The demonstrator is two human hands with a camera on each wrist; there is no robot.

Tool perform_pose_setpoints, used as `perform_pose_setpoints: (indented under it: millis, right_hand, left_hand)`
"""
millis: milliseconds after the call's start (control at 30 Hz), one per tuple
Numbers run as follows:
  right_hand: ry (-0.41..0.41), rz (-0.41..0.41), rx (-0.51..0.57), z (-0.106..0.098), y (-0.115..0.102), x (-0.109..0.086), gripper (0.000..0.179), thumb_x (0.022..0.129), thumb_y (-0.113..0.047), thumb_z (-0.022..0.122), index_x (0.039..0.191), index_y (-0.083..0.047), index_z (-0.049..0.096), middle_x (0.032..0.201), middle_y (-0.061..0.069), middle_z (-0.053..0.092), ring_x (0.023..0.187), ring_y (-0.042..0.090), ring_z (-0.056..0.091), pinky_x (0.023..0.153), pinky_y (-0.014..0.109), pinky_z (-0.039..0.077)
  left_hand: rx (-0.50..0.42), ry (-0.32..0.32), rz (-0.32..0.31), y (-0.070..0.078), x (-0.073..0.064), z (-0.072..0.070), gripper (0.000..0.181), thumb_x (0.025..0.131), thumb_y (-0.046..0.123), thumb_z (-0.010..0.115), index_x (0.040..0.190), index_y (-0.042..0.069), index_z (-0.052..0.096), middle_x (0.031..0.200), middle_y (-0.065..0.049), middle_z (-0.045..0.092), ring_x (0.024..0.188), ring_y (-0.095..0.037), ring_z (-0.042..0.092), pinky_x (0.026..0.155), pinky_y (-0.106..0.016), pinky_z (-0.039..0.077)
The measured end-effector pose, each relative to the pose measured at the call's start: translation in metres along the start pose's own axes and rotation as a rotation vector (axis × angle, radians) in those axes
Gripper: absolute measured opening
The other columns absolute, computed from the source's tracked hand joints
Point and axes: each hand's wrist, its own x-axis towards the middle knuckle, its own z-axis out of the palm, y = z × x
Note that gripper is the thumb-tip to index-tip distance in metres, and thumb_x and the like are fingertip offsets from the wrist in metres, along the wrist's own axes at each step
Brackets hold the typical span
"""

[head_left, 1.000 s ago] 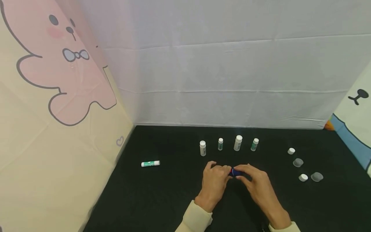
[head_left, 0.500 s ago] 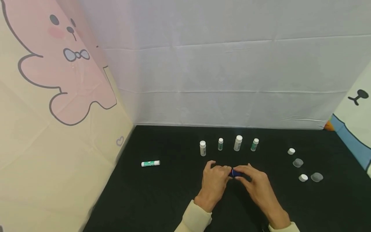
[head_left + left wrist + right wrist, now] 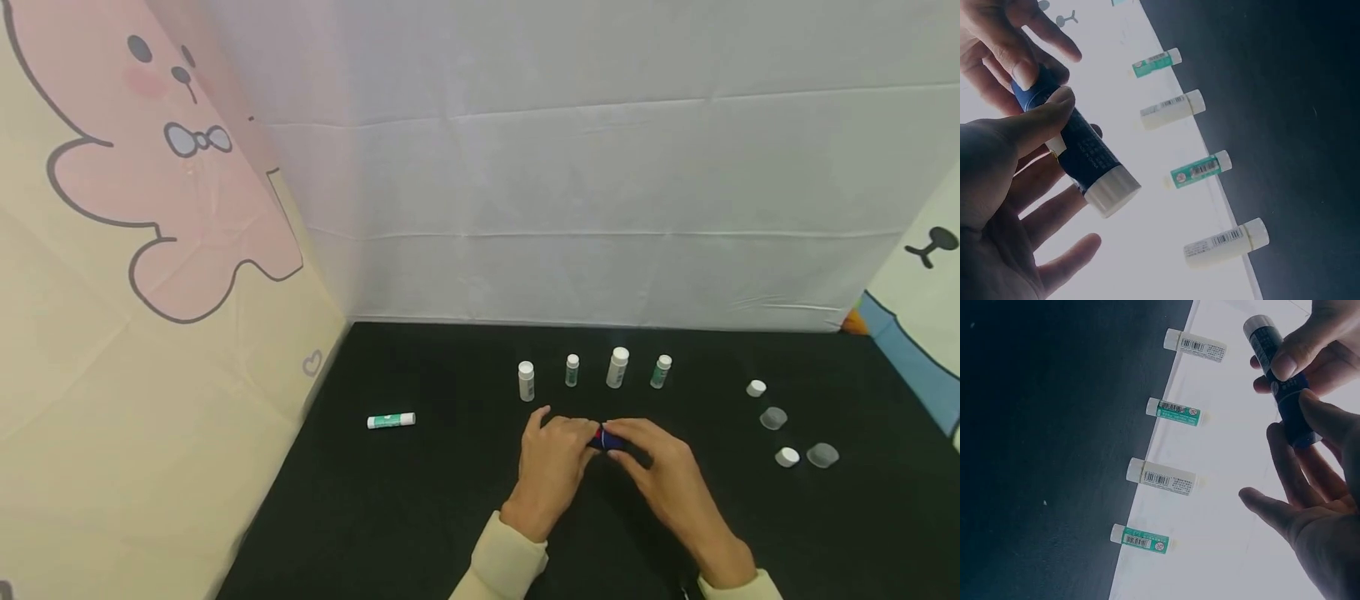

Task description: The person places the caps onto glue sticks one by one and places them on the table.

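Observation:
A dark blue glue stick (image 3: 612, 441) lies across between both hands above the table, its red patch by the left fingers. My left hand (image 3: 551, 467) grips its body with thumb and fingers; the stick's white end (image 3: 1113, 190) points out past them in the left wrist view. My right hand (image 3: 667, 471) pinches the blue end between thumb and fingertips. Beyond the hands stand a white glue stick (image 3: 527, 382), a small green one (image 3: 572, 371), another white one (image 3: 617, 368) and another green one (image 3: 661, 372), spaced in a row.
A green-and-white glue stick (image 3: 391, 421) lies on its side at the left of the black table (image 3: 420, 517). To the right lie two white caps, one farther back (image 3: 756, 388) and one nearer (image 3: 787, 457), beside two clear caps (image 3: 822, 455). A white cloth wall (image 3: 525, 275) closes the back.
Both hands have shifted very slightly away from the body, still on the blue glue stick, and its red patch shows more than half a second ago. The other sticks and caps stay put.

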Motion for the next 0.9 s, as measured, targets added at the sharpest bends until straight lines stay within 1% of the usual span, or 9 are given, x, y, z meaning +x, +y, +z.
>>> perform_pose_setpoints:
  millis: [233, 367, 567, 767, 900]
  right_hand:
    - [-0.009, 0.007, 0.003, -0.001, 0.001, 0.0, 0.055, 0.067, 0.011, 0.093, 0.118, -0.002, 0.078, 0.118, 0.011, 0.077, 0.105, 0.033, 0.075, 0.103, -0.002, 0.029]
    - [0.009, -0.003, 0.0, -0.003, 0.003, -0.001, 0.057, 0.065, 0.011, 0.094, 0.118, -0.002, 0.078, 0.119, 0.011, 0.077, 0.105, 0.034, 0.075, 0.104, -0.002, 0.03]
    - [0.038, -0.023, 0.002, -0.006, 0.006, -0.004, 0.059, 0.062, 0.012, 0.094, 0.117, -0.002, 0.078, 0.118, 0.012, 0.077, 0.104, 0.035, 0.073, 0.105, 0.0, 0.031]
    - [0.04, -0.001, -0.015, -0.01, 0.01, -0.005, 0.058, 0.064, 0.01, 0.094, 0.118, -0.004, 0.078, 0.119, 0.01, 0.077, 0.105, 0.036, 0.073, 0.105, -0.001, 0.03]
    - [0.051, 0.013, -0.032, -0.014, 0.014, -0.006, 0.059, 0.063, 0.009, 0.095, 0.118, -0.004, 0.078, 0.118, 0.01, 0.077, 0.104, 0.035, 0.073, 0.104, -0.001, 0.029]
  left_hand:
    - [0.006, -0.031, -0.045, -0.006, -0.002, 0.0, 0.028, 0.086, 0.033, 0.089, 0.111, 0.023, 0.083, 0.111, 0.011, 0.08, 0.1, -0.006, 0.075, 0.107, -0.047, 0.054]
    - [0.003, -0.027, -0.078, -0.012, -0.005, -0.001, 0.028, 0.085, 0.033, 0.089, 0.11, 0.022, 0.084, 0.109, 0.01, 0.081, 0.099, -0.008, 0.076, 0.106, -0.049, 0.054]
    - [-0.021, -0.001, -0.11, -0.023, -0.009, -0.003, 0.028, 0.082, 0.03, 0.092, 0.107, 0.019, 0.083, 0.107, 0.008, 0.081, 0.096, -0.01, 0.076, 0.106, -0.051, 0.054]
    - [-0.013, -0.001, -0.132, -0.036, -0.013, -0.003, 0.029, 0.081, 0.027, 0.093, 0.107, 0.019, 0.083, 0.107, 0.009, 0.081, 0.095, -0.01, 0.075, 0.105, -0.052, 0.054]
    - [-0.017, -0.018, -0.156, -0.044, -0.015, -0.002, 0.028, 0.083, 0.028, 0.091, 0.108, 0.019, 0.082, 0.107, 0.008, 0.081, 0.096, -0.011, 0.076, 0.106, -0.051, 0.053]
